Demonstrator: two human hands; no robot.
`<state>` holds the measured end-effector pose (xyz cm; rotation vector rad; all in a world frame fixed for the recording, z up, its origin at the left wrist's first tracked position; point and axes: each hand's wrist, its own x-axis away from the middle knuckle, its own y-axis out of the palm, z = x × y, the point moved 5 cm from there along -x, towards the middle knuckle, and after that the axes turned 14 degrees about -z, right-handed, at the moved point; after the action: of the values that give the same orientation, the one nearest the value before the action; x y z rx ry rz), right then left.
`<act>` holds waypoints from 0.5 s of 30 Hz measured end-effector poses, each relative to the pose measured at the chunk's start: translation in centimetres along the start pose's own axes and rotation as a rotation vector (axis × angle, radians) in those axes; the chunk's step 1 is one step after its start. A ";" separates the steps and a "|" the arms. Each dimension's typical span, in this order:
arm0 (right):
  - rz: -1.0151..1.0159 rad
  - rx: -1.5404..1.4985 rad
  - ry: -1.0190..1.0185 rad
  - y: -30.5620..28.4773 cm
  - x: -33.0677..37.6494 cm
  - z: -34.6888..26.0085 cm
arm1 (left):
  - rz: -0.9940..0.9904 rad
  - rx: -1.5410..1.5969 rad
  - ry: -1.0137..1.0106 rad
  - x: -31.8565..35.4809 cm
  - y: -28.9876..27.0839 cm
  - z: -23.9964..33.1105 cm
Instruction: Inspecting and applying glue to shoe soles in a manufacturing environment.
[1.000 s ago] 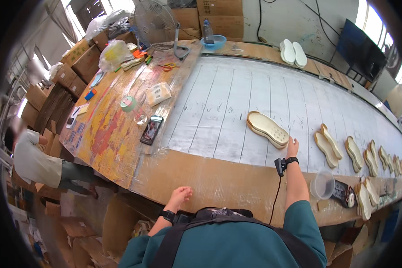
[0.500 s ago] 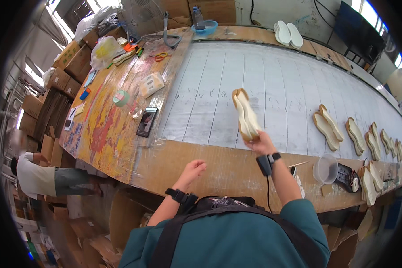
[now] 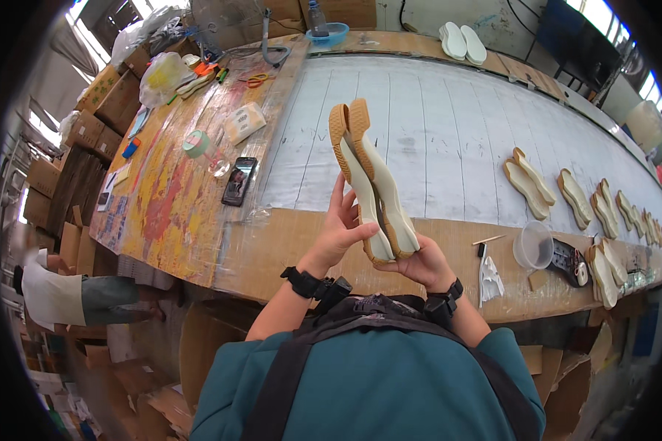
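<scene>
A pair of shoe soles (image 3: 385, 187), white with tan-brown bottoms, is held up side by side over the table's near edge, their patterned ends pointing away from me. My left hand (image 3: 340, 229) is closed on the left sole, its thumb lying across the white side and its fingers behind. My right hand (image 3: 424, 266) grips the near ends of both soles from below and the right. Part of its fingers is hidden under them.
More soles (image 3: 528, 184) stand in a row at right on the white, lined surface (image 3: 449, 162). A clear plastic tub (image 3: 533, 246) and a brush (image 3: 482, 275) lie near right. A phone (image 3: 239, 181) and a bottle (image 3: 196, 145) are at left. A person (image 3: 81, 290) stands far left.
The soles have come nearer and turned so their sides and tan bottoms show. My left hand, formerly apart, has risen and taken hold; my right hand has moved lower toward me.
</scene>
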<state>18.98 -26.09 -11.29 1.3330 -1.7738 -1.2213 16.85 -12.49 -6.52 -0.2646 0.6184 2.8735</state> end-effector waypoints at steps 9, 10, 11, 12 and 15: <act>-0.033 0.089 0.037 0.9 0.2 0.5 | 0.020 -0.164 0.100 1.6 1.1 1.4; -0.009 0.127 0.031 0.9 0.2 0.6 | 0.026 -0.168 0.106 1.7 1.0 1.6; -0.015 0.129 0.037 1.3 0.1 0.8 | 0.118 -0.201 0.120 2.0 0.4 1.9; 0.005 0.177 -0.014 1.7 0.2 0.7 | 0.210 -0.233 0.134 2.1 -0.1 2.2; 0.042 0.259 -0.100 1.7 0.4 0.6 | 0.396 -0.285 0.279 2.8 -1.2 5.1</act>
<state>17.65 -26.19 -10.02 1.3882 -2.0770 -1.0801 13.77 -8.87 -3.02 -0.6619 0.3265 3.3409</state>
